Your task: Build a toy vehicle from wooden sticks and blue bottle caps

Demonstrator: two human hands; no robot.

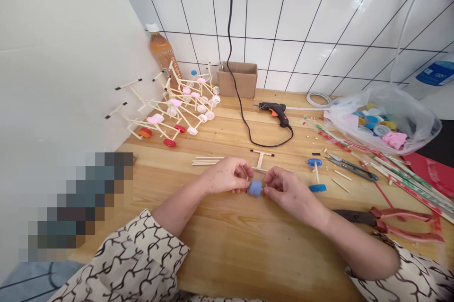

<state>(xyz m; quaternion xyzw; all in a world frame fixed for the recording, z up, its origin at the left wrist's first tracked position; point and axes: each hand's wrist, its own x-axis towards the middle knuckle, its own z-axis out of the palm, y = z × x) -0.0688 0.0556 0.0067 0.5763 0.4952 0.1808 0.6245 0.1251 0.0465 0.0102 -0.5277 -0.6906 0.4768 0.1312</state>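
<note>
Head: blue piece [255,188] between 2 hands [227,175]

Black lines grid the white wall tiles [262,13]; brown branching lines pattern the cream sleeves [142,254]. Far off, the glue gun [278,110] is black with an orange trigger.

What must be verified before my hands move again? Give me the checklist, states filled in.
1. Blue piece between left hand and right hand: ok.
2. Firm grip at both ends: cannot tell; fingers hide them.
3. Glue gun lying away from both hands: ok.
4. Glue gun's nozzle cool: cannot tell.
5. Black cable away from fingers: ok.
6. Pliers well away from right forearm: not ok; their jaws end right beside it.
</note>
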